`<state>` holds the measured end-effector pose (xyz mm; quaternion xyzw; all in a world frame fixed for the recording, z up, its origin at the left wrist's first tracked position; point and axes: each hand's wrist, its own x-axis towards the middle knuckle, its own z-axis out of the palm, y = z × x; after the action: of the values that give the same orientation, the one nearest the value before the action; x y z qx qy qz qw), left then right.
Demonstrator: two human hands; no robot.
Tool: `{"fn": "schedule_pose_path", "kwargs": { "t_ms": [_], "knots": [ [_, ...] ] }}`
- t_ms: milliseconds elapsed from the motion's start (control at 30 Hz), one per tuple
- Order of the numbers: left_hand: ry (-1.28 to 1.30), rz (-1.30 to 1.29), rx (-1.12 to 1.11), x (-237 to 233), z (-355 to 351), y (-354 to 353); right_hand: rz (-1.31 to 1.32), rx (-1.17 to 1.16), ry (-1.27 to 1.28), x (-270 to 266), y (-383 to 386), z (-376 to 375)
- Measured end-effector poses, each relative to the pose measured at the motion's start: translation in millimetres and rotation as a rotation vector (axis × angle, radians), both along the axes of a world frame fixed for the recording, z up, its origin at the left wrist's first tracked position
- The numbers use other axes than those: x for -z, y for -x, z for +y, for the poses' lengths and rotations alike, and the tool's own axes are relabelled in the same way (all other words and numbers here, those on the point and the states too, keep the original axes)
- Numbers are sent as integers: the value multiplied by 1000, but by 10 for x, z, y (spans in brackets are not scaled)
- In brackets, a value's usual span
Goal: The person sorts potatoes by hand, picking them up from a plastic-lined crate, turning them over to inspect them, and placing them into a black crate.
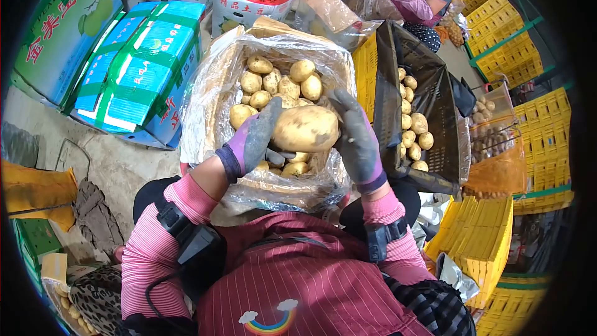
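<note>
1. Yellow crates (540, 140) stand beyond the box's (213, 90) right edge.
2. Over its middle, your left hand's (259, 129) fingers curl on a big potato (306, 129); your right hand's (359, 143), half open, flank it.
3. Support it evenly.

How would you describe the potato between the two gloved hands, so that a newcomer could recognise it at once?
Find the open, plastic-lined carton in the middle of the view. Over its pile of smaller-looking potatoes, look between the left hand and the right hand. The large potato there is long, pale yellow and dark-spotted, raised above the others.
</note>
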<state>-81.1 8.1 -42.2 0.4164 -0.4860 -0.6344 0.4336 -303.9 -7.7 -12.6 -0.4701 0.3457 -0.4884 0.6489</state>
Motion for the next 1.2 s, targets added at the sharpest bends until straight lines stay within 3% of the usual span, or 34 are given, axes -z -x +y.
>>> {"fn": "schedule_pose_path", "kwargs": {
  "t_ms": [33,100,167,233,367,467,500,633,700,733,800,900,967,1033,1100,1133,1200],
  "knots": [
    [-259,69,68,-44,-28,-18,1,1,0,5,22,-8],
    [-235,97,28,22,-69,-59,149,-126,-58,54,92,-38],
    [-291,104,123,-70,-114,-107,120,-137,-55,373,213,-120],
    [-284,-30,62,-133,-117,-48,-251,-211,-403,441,218,-90],
    [316,-146,88,-41,-132,25,-242,-38,-426,599,44,-9],
    [222,-381,87,-41,-138,136,-180,-147,-407,385,147,69],
    [159,-342,62,-47,-152,164,-131,-248,-388,343,184,92],
    [23,-280,-14,-69,-165,234,-54,-205,-265,319,167,200],
    [314,-29,-75,186,-211,287,-87,-201,-267,312,204,218],
    [315,-30,-65,257,-233,288,-125,-232,-289,314,230,224],
    [622,-370,-114,352,-267,264,-165,-250,-309,308,243,264],
    [822,-395,-56,378,-345,246,-332,-246,-343,340,320,338],
    [468,-167,-36,280,-316,331,-363,-178,-354,302,373,390],
    [-37,-149,-79,-39,-249,481,-357,-159,-303,312,526,297],
    [62,-158,-84,167,-222,467,-391,-159,-277,269,772,148],
    [153,-167,-109,212,-225,439,-329,57,-178,101,783,90],
    [108,-216,-113,142,-248,314,-509,110,-225,130,1231,-196]
  ]
}}
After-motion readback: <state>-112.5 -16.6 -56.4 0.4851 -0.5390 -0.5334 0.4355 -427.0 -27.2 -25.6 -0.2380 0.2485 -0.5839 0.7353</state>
